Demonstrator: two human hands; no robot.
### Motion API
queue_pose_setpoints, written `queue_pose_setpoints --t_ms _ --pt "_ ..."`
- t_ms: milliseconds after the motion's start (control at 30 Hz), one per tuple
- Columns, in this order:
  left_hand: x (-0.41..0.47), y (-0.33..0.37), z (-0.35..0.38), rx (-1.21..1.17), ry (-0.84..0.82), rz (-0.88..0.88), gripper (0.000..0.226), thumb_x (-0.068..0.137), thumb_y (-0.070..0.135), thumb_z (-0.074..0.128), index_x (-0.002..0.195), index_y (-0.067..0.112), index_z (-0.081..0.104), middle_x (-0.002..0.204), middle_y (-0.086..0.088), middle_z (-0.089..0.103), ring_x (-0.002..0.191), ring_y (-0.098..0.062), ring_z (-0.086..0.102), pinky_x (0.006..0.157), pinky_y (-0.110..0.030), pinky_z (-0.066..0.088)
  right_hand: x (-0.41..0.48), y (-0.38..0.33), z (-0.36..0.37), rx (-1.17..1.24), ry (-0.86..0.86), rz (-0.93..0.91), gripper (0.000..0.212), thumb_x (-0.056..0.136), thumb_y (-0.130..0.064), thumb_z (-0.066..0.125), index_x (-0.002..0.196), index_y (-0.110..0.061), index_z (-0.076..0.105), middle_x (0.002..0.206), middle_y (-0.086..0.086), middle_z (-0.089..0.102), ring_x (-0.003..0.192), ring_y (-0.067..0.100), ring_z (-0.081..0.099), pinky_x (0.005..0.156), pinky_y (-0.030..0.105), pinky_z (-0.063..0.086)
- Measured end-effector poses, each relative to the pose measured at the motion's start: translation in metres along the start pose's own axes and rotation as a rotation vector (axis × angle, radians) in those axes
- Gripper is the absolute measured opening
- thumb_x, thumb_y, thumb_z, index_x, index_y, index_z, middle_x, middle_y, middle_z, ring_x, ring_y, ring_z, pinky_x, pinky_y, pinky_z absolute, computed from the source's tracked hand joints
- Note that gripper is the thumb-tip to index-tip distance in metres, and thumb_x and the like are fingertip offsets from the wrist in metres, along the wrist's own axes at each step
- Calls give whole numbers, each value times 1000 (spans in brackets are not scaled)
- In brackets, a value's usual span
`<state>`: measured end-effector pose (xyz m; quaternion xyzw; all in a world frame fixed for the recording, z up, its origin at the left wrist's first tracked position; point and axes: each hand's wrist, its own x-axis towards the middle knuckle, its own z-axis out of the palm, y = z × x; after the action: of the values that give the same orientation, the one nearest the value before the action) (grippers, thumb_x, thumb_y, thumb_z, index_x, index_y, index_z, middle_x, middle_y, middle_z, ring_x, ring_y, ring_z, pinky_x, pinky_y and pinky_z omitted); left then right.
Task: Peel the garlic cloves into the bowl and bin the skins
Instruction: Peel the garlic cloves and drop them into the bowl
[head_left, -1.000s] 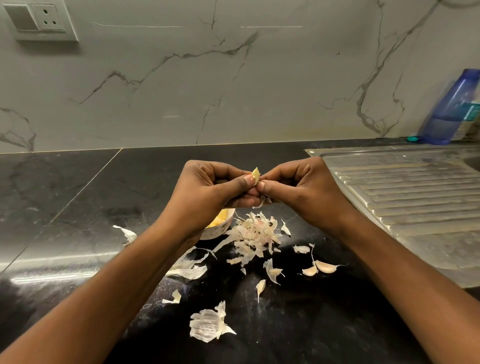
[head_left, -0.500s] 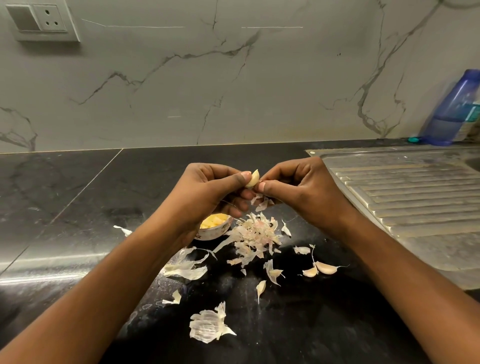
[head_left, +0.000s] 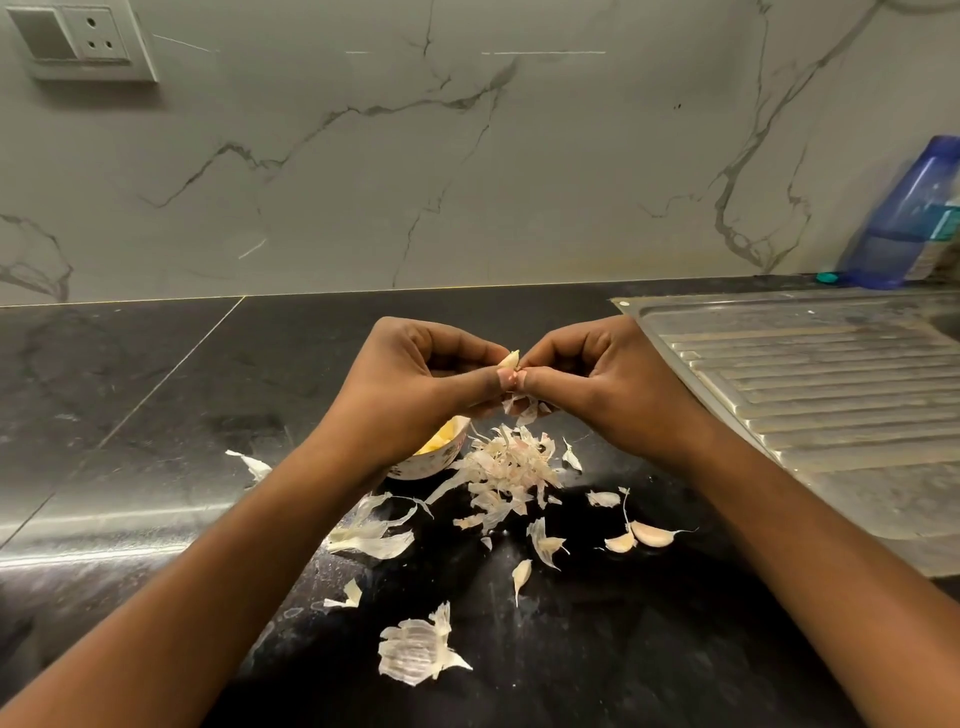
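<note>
My left hand (head_left: 415, 384) and my right hand (head_left: 613, 384) meet above the black counter, both pinching one pale garlic clove (head_left: 510, 359) between thumbs and fingertips. Loose skin (head_left: 522, 408) hangs below the fingers. A small white bowl (head_left: 431, 462) with yellowish peeled cloves sits under my left wrist, partly hidden. A heap of skins (head_left: 506, 465) lies just right of the bowl. Unpeeled cloves (head_left: 649, 534) lie further right on the counter, and another clove (head_left: 521, 571) lies nearer to me.
More skin pieces (head_left: 415, 652) are scattered across the black counter (head_left: 156, 415). A steel sink drainboard (head_left: 805, 384) fills the right side. A blue bottle (head_left: 904, 218) stands at the back right against the marble wall. A socket (head_left: 88, 41) is at the top left.
Both hands have stayed together on the clove, with the fingertips closing tighter so less of the clove shows. A strip of skin now hangs below the fingers.
</note>
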<state>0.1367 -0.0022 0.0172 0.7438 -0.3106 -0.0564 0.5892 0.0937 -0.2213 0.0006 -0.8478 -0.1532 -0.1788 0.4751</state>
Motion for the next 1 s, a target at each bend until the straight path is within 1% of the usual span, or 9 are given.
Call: queue_pose_setpoints --t_ms 100,267,333,400,533,667,700,800,1000 --pt "1 -1 0 -92 22 -56 19 88 9 76 107 5 78 91 -10 81 85 -25 80 72 -24 64 -1 -1 -1 -9 -11 -10 9 96 -10 76 95 -4 82 82 5 79 75 21 77 70 29 64" --pt "4 1 -5 -332 52 -185 24 86 9 73 108 0 77 96 -20 79 86 -28 79 73 -27 65 -1 -2 -8 14 24 13 5 94 -5 78 92 -3 82 82 5 80 74 19 78 68 22 59" --pt "5 1 -6 -413 59 -216 30 82 13 73 108 -1 76 97 -22 79 82 -28 78 72 -27 66 -1 -1 -11 -2 20 16 3 91 -6 82 93 -5 82 84 3 81 77 19 79 71 24 61" --pt "5 2 -6 -448 62 -234 26 86 10 71 108 -1 76 96 -24 78 79 -27 78 69 -27 65 -1 0 -12 -9 8 20 8 87 -5 85 95 -7 82 89 2 82 81 19 79 76 29 65" --pt "6 0 -7 -467 67 -253 19 93 2 66 110 -2 75 98 -25 78 83 -29 79 70 -27 66 -1 0 -14 -3 -25 34 9 94 -8 79 102 -9 83 93 3 82 86 22 78 79 35 66" --pt "5 -2 -6 -367 50 -214 20 94 2 67 112 1 76 100 -21 79 94 -32 79 77 -30 66 0 0 -13 -37 10 26 22 99 -31 75 97 -12 85 90 11 81 86 36 76 76 54 64" --pt "5 -2 -5 -327 43 -199 20 94 2 68 112 2 76 100 -19 80 95 -31 79 78 -30 66 0 1 -13 -77 23 17 20 98 -30 77 95 -13 86 91 9 82 86 31 77 76 54 64" --pt "4 -4 -3 -207 28 -146 19 95 3 68 112 3 76 97 -15 81 93 -30 80 79 -30 66 -1 2 -13 -117 24 3 7 89 -17 85 93 -11 85 99 -2 82 92 12 79 83 39 66" --pt "4 -9 -2 42 -3 22 17 94 7 72 111 4 77 91 -10 81 84 -25 80 77 -29 65 -2 -1 -12 -152 -25 -36 11 92 -16 83 102 -12 85 87 -4 81 79 15 78 74 32 66"
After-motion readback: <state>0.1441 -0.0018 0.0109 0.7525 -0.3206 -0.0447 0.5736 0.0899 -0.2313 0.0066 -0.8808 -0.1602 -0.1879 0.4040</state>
